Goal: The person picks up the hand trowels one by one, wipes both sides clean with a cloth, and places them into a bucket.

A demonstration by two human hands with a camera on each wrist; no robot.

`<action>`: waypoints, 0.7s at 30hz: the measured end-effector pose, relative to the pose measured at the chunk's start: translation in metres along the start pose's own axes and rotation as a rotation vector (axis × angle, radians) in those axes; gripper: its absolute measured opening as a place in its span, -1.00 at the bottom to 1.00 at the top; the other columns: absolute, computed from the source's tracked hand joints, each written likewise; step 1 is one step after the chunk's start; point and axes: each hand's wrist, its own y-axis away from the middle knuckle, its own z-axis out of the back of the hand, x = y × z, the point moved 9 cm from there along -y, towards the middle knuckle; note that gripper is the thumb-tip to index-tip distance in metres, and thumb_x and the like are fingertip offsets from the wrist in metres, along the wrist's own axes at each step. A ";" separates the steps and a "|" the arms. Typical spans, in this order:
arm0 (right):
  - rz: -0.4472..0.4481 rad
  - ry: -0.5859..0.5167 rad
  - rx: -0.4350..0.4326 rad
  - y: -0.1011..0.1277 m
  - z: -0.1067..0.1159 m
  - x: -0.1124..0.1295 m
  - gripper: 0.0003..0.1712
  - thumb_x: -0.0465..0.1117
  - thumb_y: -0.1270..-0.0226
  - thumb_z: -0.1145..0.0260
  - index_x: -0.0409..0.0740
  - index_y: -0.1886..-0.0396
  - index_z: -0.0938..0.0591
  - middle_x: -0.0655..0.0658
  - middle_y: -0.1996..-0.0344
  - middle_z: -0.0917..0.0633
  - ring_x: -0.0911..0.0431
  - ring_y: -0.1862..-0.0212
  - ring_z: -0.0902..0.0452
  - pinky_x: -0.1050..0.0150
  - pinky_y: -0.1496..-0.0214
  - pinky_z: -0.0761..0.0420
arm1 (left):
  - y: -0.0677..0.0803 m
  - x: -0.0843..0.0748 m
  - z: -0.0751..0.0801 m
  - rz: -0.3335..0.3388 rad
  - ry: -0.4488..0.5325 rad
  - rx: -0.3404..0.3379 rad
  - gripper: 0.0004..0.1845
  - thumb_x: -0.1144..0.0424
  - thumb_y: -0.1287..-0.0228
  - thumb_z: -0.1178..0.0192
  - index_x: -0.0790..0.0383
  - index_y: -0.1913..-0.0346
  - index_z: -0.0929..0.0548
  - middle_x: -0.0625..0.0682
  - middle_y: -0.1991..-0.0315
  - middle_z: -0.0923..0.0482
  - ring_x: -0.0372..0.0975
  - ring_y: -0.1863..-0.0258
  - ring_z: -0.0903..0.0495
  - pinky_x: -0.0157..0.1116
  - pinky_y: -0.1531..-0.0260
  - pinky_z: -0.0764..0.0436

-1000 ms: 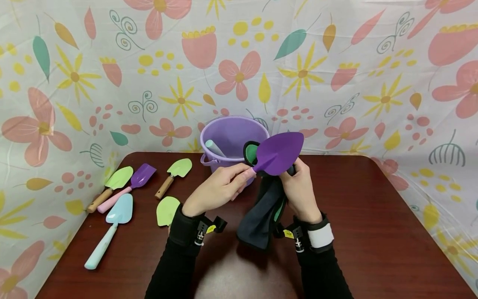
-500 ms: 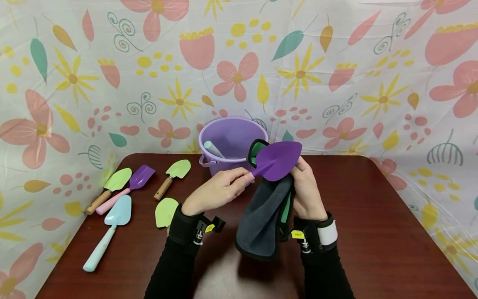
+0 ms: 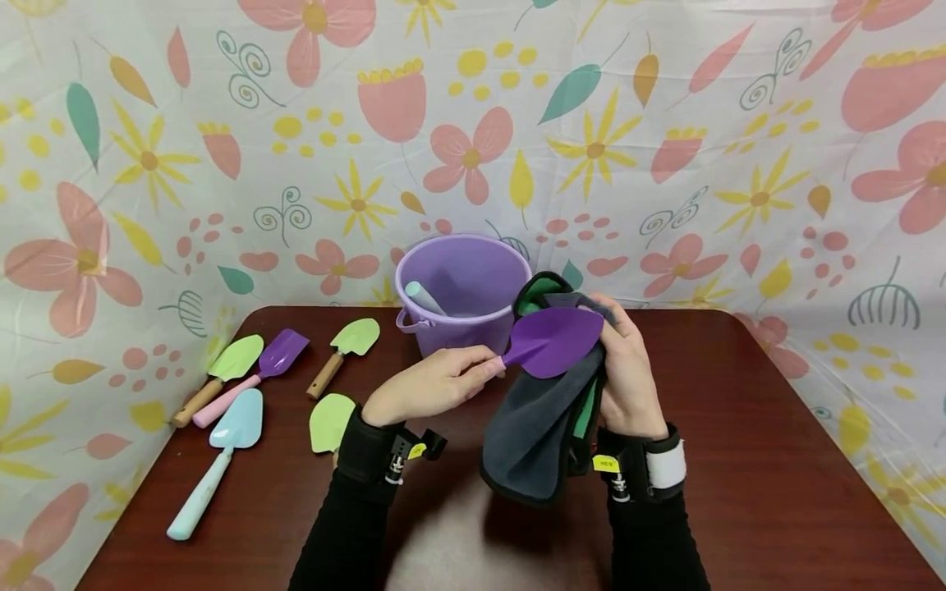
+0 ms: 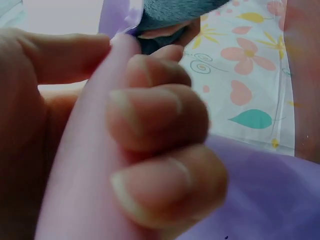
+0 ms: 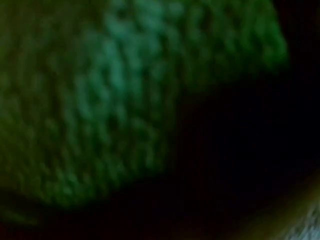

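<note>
In the head view my left hand [image 3: 436, 387] grips a trowel by its pink handle, its purple blade [image 3: 559, 341] pointing right. The left wrist view shows the fingers [image 4: 162, 117] curled round that pink handle [image 4: 82, 175]. My right hand [image 3: 633, 379] holds a dark grey cloth [image 3: 534, 431] with a green underside and black edging. The cloth hangs behind and below the blade, and part of it is bunched above. Close against the right wrist camera, the cloth's green side [image 5: 120, 95] fills much of the view; the right fingertips are hidden behind fabric and blade.
Behind the hands stands a purple bucket [image 3: 466, 330] with a light blue handle [image 3: 424, 298] inside. Left on the table lie green trowels [image 3: 355, 336] with wooden handles, a purple shovel [image 3: 283, 353] with a pink handle and a light blue trowel [image 3: 239, 420]. A floral curtain [image 3: 473, 98] backs the table.
My right hand and the cloth have moved right, and the cloth has spread wider below the blade. The purple blade has dipped lower, while my left hand has stayed almost in place.
</note>
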 end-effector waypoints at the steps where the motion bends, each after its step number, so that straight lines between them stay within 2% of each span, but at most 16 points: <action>1: -0.001 -0.018 -0.015 0.000 0.002 0.002 -0.81 -0.31 -0.54 -0.07 -0.22 -0.07 -0.42 -0.12 0.13 -0.50 0.11 0.26 -0.56 0.34 0.26 -0.60 | 0.000 0.000 0.000 0.000 -0.016 0.002 -0.71 -0.03 -0.55 0.09 0.00 0.28 -0.50 -0.10 0.55 -0.33 -0.30 0.56 -0.36 -0.33 0.42 -0.38; 5: 0.014 -0.104 -0.025 0.001 0.006 0.010 -0.79 -0.35 -0.54 -0.05 -0.23 -0.09 -0.37 -0.13 0.17 -0.48 0.09 0.27 -0.53 0.32 0.27 -0.58 | -0.001 0.002 -0.001 0.003 -0.068 0.013 -0.73 -0.06 -0.55 0.08 -0.03 0.27 -0.51 -0.10 0.53 -0.37 -0.30 0.52 -0.40 -0.32 0.40 -0.40; 11: 0.053 -0.274 0.040 0.001 0.002 0.019 -0.76 -0.38 -0.57 0.05 -0.29 -0.14 -0.37 -0.20 -0.02 -0.43 0.00 0.03 -0.53 0.25 0.07 -0.59 | -0.002 0.005 -0.001 0.007 -0.124 0.022 -0.73 -0.06 -0.54 0.07 -0.04 0.23 -0.54 -0.13 0.51 -0.37 -0.33 0.48 -0.41 -0.33 0.37 -0.42; 15: 0.080 -0.270 0.029 0.002 0.004 0.022 -0.78 -0.39 -0.56 0.05 -0.32 -0.11 -0.37 -0.22 -0.04 -0.43 -0.01 0.03 -0.53 0.24 0.08 -0.60 | -0.002 0.005 -0.001 -0.005 -0.159 0.015 -0.74 -0.06 -0.54 0.08 -0.05 0.20 -0.56 -0.16 0.51 -0.35 -0.35 0.46 -0.41 -0.33 0.35 -0.42; 21: 0.118 -0.281 -0.010 0.003 0.013 0.028 -0.79 -0.39 -0.55 0.02 -0.34 -0.09 -0.37 -0.22 0.01 -0.48 -0.01 0.05 -0.55 0.26 0.06 -0.58 | 0.000 0.005 0.000 0.003 -0.160 0.018 -0.72 -0.05 -0.55 0.08 -0.02 0.13 -0.59 -0.14 0.49 -0.38 -0.33 0.45 -0.42 -0.31 0.34 -0.43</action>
